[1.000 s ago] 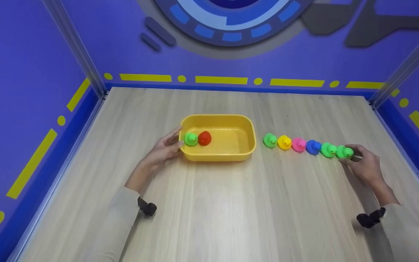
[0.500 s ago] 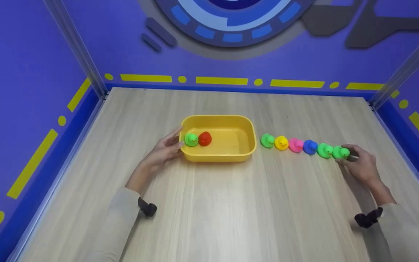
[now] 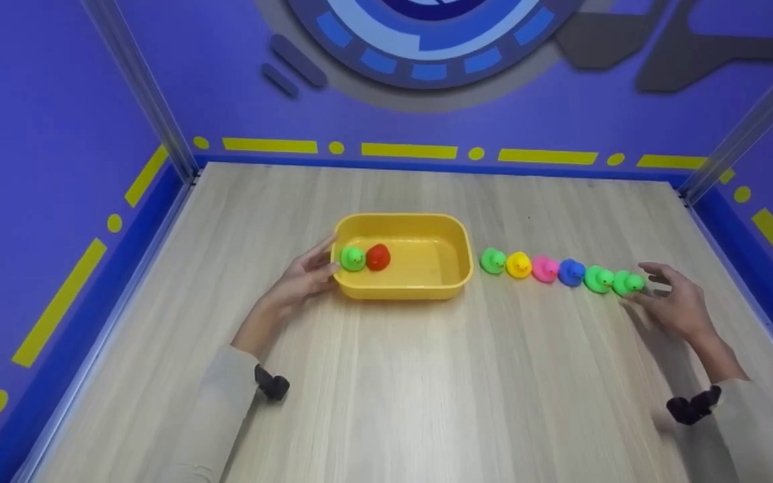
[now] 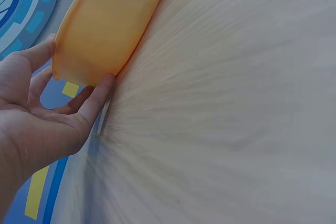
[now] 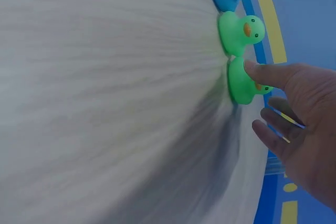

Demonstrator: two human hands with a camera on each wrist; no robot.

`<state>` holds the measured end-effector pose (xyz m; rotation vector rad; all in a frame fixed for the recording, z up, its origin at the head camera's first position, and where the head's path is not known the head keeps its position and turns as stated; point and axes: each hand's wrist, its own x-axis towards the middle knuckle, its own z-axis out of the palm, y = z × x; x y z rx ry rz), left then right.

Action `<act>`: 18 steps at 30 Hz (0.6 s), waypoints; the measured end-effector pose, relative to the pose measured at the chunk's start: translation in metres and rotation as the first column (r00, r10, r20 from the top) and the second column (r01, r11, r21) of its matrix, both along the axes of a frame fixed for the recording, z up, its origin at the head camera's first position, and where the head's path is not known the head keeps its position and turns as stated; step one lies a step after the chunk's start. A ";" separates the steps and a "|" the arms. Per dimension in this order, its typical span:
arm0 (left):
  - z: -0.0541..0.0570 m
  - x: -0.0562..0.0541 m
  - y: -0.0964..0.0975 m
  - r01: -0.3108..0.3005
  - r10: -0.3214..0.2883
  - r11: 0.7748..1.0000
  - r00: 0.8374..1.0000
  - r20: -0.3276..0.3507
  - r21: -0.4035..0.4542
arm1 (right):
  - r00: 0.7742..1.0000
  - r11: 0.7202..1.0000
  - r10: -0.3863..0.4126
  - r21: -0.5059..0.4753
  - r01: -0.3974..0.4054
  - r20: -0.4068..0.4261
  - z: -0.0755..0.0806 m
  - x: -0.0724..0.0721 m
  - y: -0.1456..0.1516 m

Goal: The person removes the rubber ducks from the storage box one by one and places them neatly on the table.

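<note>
A yellow plastic tub [image 3: 403, 292] stands on the table. Inside it, at the left end, a green rubber duck [image 3: 353, 258] and a red duck [image 3: 378, 257] sit side by side. My left hand [image 3: 302, 278] touches the tub's left end with fingers spread, as the left wrist view also shows. To the tub's right runs a row of ducks: green [image 3: 492, 261], yellow [image 3: 519, 265], pink [image 3: 545, 269], blue [image 3: 571, 272], then two green. Beside the rightmost green duck [image 3: 627, 283] is my right hand [image 3: 678, 305], its fingers parted and its thumb over the duck in the right wrist view.
The wooden table [image 3: 413, 389] is bounded by a blue-purple back wall [image 3: 427, 124] and side walls, with metal posts [image 3: 138, 87] at the corners. A small black device [image 3: 272, 384] is worn at each wrist.
The row of ducks has shifted slightly left, towards the tub, with my right hand behind it. Since then that hand has drawn back a little and its fingers have spread. My left hand stays put.
</note>
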<state>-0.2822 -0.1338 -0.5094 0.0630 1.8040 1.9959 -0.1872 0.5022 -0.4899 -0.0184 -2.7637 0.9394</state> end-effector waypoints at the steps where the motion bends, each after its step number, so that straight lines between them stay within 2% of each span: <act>1: -0.001 0.000 0.000 0.001 -0.001 1.000 1.000 -0.003 0.001 | 1.000 1.000 0.008 -0.001 -0.008 -0.009 0.002 0.000 0.000; 8: 0.000 -0.001 0.001 -0.001 0.001 1.000 1.000 -0.001 -0.013 | 0.995 0.998 0.052 0.039 -0.049 -0.083 0.014 -0.003 -0.011; 12: 0.001 0.000 0.001 0.010 -0.010 1.000 1.000 -0.014 -0.005 | 0.991 0.996 0.086 0.030 -0.084 -0.107 0.021 -0.009 -0.025; 18: 0.001 0.000 -0.002 0.012 -0.012 1.000 1.000 -0.003 -0.003 | 0.968 0.986 0.168 0.036 -0.164 -0.189 0.032 -0.022 -0.044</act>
